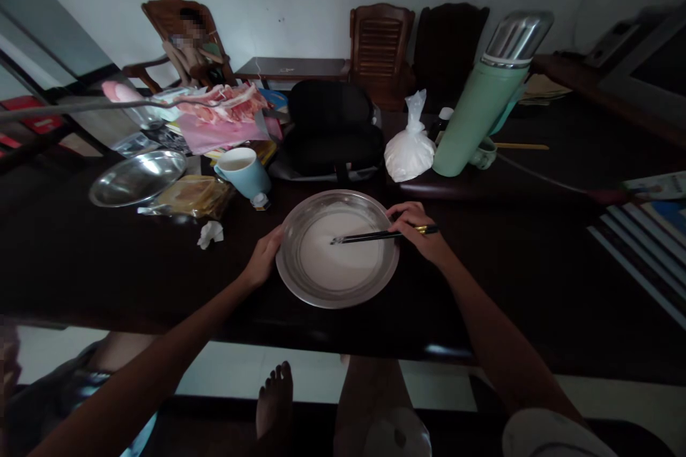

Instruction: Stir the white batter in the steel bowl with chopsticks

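Note:
A round metal basin (285, 268) stands near the table's front edge, with a smooth white liquid (343, 268) in it. My left hand (264, 255) holds the basin's left side, fingers against the outer wall. In my right hand (415, 230), at the basin's right rim, is a pair of black chopsticks (369, 235) with gold-coloured bands. They slant left over the basin, and their tips are in or at the surface of the liquid. Behind the basin, a tied clear bag of white powder (410, 153) sits beside a tilted-looking green thermos (471, 111).
A blue mug (244, 170), an empty metal bowl (136, 177), a packet (193, 196) and crumpled tissue (208, 234) lie to the left. Behind are a black case (329, 128) and raw-looking meat (225, 106). Books (643, 250) are stacked right. A person (196, 50) sits far back.

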The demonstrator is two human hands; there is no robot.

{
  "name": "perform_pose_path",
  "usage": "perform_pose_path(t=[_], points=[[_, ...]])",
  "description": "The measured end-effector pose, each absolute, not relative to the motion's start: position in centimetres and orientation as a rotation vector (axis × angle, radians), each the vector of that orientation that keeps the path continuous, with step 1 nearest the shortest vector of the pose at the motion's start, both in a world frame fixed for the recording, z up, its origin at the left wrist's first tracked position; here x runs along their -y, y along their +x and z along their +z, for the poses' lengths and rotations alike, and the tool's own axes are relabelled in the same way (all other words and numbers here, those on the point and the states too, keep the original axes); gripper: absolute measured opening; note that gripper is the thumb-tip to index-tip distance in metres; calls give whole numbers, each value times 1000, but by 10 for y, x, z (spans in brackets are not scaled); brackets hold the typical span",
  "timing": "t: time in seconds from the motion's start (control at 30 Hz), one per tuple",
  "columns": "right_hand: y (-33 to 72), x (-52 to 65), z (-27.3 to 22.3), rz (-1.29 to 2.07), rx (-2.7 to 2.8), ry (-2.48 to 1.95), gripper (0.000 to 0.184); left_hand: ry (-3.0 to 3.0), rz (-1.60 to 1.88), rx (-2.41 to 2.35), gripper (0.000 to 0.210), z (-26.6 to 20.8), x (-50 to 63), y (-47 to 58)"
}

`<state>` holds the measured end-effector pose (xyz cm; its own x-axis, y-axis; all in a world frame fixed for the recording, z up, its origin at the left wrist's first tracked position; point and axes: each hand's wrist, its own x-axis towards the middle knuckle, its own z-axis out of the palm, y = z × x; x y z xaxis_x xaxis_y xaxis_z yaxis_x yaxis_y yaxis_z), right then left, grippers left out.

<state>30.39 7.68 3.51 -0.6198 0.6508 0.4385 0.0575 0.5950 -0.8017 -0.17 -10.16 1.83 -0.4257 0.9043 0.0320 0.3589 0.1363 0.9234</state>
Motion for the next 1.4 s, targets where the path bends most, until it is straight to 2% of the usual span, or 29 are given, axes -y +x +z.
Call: perform_pose_path(t=[0.17,0.33,0.53,0.73,0.9,1.07,1.23,1.4], points=[[308,-79,37,1047,1950,-598,54,1230,1251,-1904,67,21,101,0],[305,-77,38,1040,2096,-551,39,1212,1261,-1905,66,24,101,2],[306,-79,37,1072,1977,-554,50,1179,1266,-1916,68,24,100,3],[304,-77,37,1037,2079,-541,33,1190,1280,-1895,70,21,101,1],[306,-80,35,1072,1981,-549,50,1197,1271,-1897,74,19,101,-1],[304,-77,34,1041,2085,-512,39,1241,1262,-1892,78,15,101,-3],[305,-79,34,1057,2004,-521,46,1255,1267,-1864,79,12,102,-5],[304,-78,33,1034,2082,-501,32,1245,1282,-1874,77,14,102,-3]])
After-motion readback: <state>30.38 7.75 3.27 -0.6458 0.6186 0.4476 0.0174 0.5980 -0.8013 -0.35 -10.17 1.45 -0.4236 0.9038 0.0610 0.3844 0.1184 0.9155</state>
